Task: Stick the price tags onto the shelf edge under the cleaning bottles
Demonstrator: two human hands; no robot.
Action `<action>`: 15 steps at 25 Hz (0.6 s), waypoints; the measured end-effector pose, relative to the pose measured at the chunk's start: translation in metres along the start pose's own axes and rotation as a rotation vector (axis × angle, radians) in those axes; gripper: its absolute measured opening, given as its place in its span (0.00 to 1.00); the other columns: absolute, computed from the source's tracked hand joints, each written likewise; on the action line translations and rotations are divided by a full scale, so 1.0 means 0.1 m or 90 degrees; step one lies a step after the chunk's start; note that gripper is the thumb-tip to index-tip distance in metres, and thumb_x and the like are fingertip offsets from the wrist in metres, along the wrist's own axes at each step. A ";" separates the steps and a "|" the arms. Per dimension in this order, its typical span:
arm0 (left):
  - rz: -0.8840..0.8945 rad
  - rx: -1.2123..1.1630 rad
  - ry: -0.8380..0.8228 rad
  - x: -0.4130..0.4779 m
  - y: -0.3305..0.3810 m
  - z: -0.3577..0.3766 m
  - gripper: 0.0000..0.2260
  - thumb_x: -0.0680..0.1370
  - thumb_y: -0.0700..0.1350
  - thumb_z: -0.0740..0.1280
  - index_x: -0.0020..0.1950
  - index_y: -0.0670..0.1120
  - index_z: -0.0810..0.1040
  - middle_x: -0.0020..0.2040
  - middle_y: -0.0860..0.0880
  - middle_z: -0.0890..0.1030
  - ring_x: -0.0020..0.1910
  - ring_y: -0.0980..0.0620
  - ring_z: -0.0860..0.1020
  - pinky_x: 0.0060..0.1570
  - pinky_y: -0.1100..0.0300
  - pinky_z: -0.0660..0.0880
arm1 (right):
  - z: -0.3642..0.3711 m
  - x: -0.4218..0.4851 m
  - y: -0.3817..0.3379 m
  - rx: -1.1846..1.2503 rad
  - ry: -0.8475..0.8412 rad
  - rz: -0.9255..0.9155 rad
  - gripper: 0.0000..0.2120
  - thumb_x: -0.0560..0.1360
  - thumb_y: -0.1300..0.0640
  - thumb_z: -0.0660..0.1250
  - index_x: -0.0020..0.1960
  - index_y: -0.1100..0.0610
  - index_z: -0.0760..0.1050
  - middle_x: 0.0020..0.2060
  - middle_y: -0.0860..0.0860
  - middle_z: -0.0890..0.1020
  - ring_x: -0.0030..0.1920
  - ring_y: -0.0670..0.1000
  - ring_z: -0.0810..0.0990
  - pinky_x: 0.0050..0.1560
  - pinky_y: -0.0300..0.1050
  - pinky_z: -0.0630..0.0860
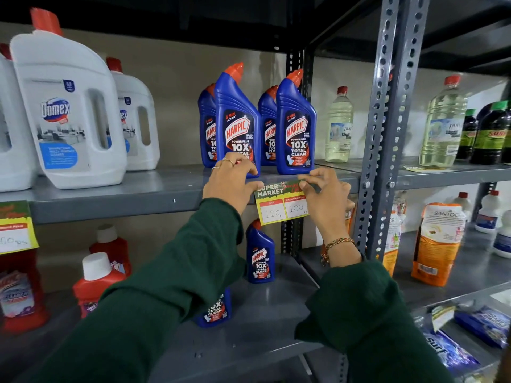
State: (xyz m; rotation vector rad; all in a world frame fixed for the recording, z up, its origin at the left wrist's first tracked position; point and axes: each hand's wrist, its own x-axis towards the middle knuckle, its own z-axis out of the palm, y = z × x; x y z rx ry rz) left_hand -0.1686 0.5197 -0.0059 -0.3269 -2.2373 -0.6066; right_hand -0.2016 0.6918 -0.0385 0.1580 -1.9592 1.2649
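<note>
Fingers (pixel 305 186) of both hands pinch the tag (pixel 282 201) at centre frame. It lies against the shelf edge (pixel 110 210), below the Harpic bottles (pixel 237 125).

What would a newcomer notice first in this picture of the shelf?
Two hands, left and right, press a green and yellow price tag onto the grey shelf edge at centre. Directly above it stand blue Harpic bottles; large white Domex jugs fill the left.

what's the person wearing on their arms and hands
Both arms are in loose dark green long sleeves. The left hand wears thin gold-coloured rings on two fingers. The right hand has no visible rings; its wrist carries a braided multicoloured thread bracelet.
</note>
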 end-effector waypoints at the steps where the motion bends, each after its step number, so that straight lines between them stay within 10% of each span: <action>1: 0.006 -0.002 -0.003 0.00 -0.02 -0.02 0.09 0.72 0.45 0.70 0.48 0.43 0.76 0.61 0.45 0.72 0.61 0.44 0.69 0.57 0.47 0.70 | 0.01 -0.01 0.02 -0.017 0.019 -0.012 0.10 0.76 0.58 0.64 0.56 0.56 0.70 0.51 0.49 0.84 0.53 0.49 0.62 0.62 0.58 0.65; 15: 0.041 0.001 -0.006 -0.05 -0.08 -0.08 0.07 0.75 0.43 0.66 0.42 0.39 0.76 0.60 0.43 0.74 0.57 0.42 0.72 0.55 0.51 0.69 | -0.08 -0.25 -0.38 -0.077 0.072 0.089 0.19 0.72 0.68 0.59 0.60 0.54 0.69 0.52 0.54 0.76 0.61 0.60 0.65 0.63 0.60 0.64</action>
